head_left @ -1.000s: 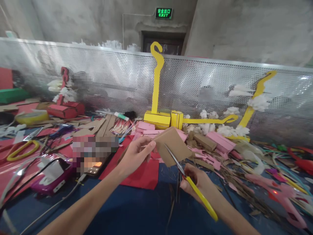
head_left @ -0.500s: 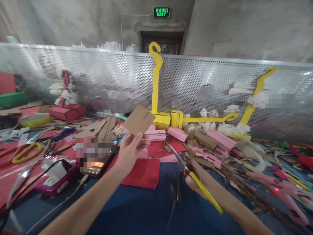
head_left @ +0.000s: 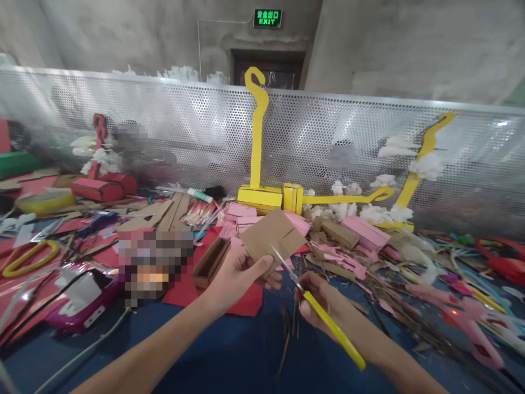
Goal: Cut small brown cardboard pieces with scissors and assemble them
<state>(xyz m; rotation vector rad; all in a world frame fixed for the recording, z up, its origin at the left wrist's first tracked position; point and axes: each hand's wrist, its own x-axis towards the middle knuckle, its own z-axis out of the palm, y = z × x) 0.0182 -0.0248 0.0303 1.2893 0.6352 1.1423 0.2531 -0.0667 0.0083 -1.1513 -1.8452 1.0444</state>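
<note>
My left hand is closed on a flat piece of brown cardboard, thumb on top and fingers beneath. A short slit or line shows near the cardboard's right corner. Yellow-handled scissors, seen edge-on, are in my right hand; their blades point up and left, with the tip over the cardboard's lower part. Whether the blades touch it I cannot tell. Beside my left wrist an open cardboard box shape lies on red paper.
Yellow hook-shaped stands rise behind, before a perforated metal panel. Pink blocks and scraps lie to the right, with a pink glue gun, its light red. At left are a purple power strip, cables and other scissors.
My left hand has brought the cardboard right and down, close to the scissors, uncovering the open box shape. My right hand has shifted slightly left. The view has turned a little.
</note>
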